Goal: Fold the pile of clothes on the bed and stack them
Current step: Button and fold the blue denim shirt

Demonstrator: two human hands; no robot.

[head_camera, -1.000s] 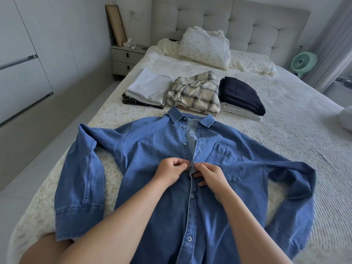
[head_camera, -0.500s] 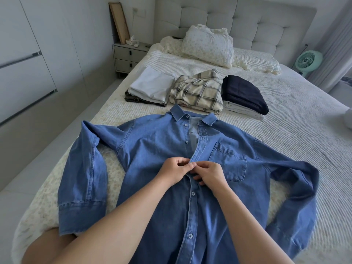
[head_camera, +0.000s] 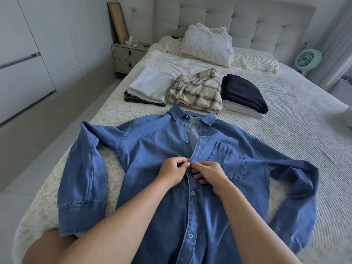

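A blue denim shirt (head_camera: 152, 149) lies face up on the bed (head_camera: 285, 130), sleeves spread to both sides, collar pointing away from me. My left hand (head_camera: 172, 171) pinches the left edge of the button placket at chest height. My right hand (head_camera: 208, 173) pinches the right placket edge, fingertips touching the left hand's. The placket is closed below my hands and open above them up to the collar. Beyond the collar lie three folded stacks: a white one (head_camera: 150, 85), a plaid one (head_camera: 198, 91) and a dark navy one (head_camera: 243, 93).
Pillows (head_camera: 207, 44) lean against the padded headboard. A nightstand (head_camera: 127, 56) stands at the bed's far left, a green fan (head_camera: 307, 60) at the far right. Wardrobe doors (head_camera: 28, 63) line the left wall, with a floor strip between them and the bed.
My view has tilted slightly. Both hands stay at the same spot on the placket, fingers working the edges together; the shirt has not shifted.
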